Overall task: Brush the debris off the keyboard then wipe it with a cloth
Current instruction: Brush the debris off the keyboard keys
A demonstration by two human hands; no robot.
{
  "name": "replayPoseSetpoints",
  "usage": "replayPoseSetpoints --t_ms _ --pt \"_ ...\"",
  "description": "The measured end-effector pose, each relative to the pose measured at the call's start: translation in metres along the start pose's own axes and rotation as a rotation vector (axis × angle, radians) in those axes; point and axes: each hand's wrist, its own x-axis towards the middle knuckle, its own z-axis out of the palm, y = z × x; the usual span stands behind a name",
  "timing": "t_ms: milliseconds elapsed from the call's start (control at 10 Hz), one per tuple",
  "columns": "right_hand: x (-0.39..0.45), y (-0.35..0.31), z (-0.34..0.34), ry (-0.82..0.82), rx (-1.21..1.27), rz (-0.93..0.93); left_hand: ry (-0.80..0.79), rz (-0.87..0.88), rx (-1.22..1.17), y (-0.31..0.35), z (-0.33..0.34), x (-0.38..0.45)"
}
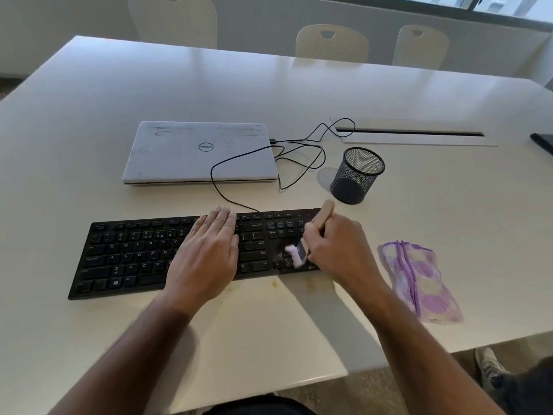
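A black keyboard (134,253) lies across the middle of the frame on a white table (89,115), pale specks among its right-hand keys. The left hand (206,256) rests flat on it, fingers straight. The right hand (338,250) grips a brush (311,238) — wooden handle, bristles on the keys. A purple cloth (422,280) lies at right.

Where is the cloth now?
In the head view, the cloth lies flat on the table, right of the keyboard, just beyond the right hand.
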Motion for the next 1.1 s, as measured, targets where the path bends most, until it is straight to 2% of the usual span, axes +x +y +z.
replayPoseSetpoints --t_ms 200,400,600,700,800,900,1100 --pt "0.001 -0.001 -0.001 0.102 0.096 -0.048 -0.004 -0.004 0.002 -0.001 0.0 0.0" --pt "-0.012 -0.009 -0.006 -0.054 -0.077 -0.102 -0.004 -0.006 0.001 -0.001 0.001 0.001" --pt "-0.016 -0.014 -0.01 0.029 -0.016 -0.087 0.002 -0.004 0.0 -0.001 0.001 0.001" --pt "-0.022 -0.015 -0.011 -0.098 -0.076 -0.066 0.001 -0.004 -0.001 -0.001 0.0 0.001" --pt "-0.021 -0.013 -0.018 -0.142 -0.054 -0.045 0.0 -0.006 0.002 -0.001 0.001 0.001" --pt "-0.006 -0.006 -0.031 -0.053 -0.002 -0.053 0.002 -0.003 0.01 -0.002 0.002 0.001" --pt "0.02 0.002 -0.038 -0.415 0.066 -0.287 0.006 -0.001 0.011 -0.002 0.003 0.001"
